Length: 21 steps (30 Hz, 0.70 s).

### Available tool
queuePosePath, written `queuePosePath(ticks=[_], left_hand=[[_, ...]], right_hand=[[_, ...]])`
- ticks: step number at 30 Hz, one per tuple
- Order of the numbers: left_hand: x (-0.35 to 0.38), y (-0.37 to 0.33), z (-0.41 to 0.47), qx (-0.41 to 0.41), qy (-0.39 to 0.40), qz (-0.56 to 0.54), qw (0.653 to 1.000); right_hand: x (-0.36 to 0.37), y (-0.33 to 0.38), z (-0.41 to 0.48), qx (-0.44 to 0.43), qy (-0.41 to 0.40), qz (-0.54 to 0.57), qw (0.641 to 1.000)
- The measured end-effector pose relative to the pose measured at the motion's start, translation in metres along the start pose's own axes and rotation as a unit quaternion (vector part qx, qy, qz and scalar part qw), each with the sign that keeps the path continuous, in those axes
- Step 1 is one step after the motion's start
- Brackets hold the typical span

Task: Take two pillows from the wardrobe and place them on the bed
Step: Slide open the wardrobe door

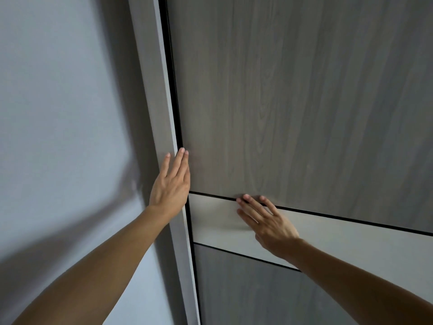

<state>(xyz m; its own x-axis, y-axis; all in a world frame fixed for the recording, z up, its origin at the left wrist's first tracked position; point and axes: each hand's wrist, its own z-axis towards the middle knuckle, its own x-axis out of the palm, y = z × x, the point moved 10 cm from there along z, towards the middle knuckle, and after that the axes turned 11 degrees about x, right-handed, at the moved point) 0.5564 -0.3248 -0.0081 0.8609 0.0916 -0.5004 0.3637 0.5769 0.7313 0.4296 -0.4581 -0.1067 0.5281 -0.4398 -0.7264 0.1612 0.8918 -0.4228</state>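
Note:
The wardrobe fills the right of the head view, its grey wood-grain upper door (pixel 293 102) closed. My left hand (pixel 172 184) lies flat with fingers straight, its fingertips at the dark gap along the door's left edge beside the pale frame post (pixel 159 95). My right hand (pixel 264 221) rests flat on the pale horizontal band (pixel 351 233) under the door, fingertips reaching the black gap at the door's bottom edge. Neither hand holds anything. No pillows and no bed are in sight.
A plain pale wall (pixel 58 113) with soft shadows takes up the left. Below the pale band, a second grey wood-grain door (pixel 246 289) is closed.

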Motion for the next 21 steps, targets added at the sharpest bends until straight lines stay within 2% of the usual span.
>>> queuePosePath(ticks=[7,12,15,18,21], left_hand=[[-0.002,-0.002,-0.001,0.023,0.036,-0.002,0.999],[-0.015,-0.001,0.001,-0.003,0.086,-0.036,0.996],[-0.026,-0.016,-0.001,-0.013,0.111,-0.107,0.988],[-0.046,-0.061,-0.001,0.020,0.100,-0.214,0.971],[-0.072,-0.123,0.004,0.062,0.093,-0.311,0.944]], right_hand=[[0.007,0.011,0.005,0.004,0.020,-0.005,1.000],[-0.002,0.016,0.003,0.021,0.049,0.018,0.998],[-0.009,0.012,-0.018,0.030,0.060,0.084,0.994],[-0.018,-0.005,-0.059,0.037,0.045,0.138,0.989],[-0.016,-0.041,-0.116,0.088,0.093,0.146,0.981]])
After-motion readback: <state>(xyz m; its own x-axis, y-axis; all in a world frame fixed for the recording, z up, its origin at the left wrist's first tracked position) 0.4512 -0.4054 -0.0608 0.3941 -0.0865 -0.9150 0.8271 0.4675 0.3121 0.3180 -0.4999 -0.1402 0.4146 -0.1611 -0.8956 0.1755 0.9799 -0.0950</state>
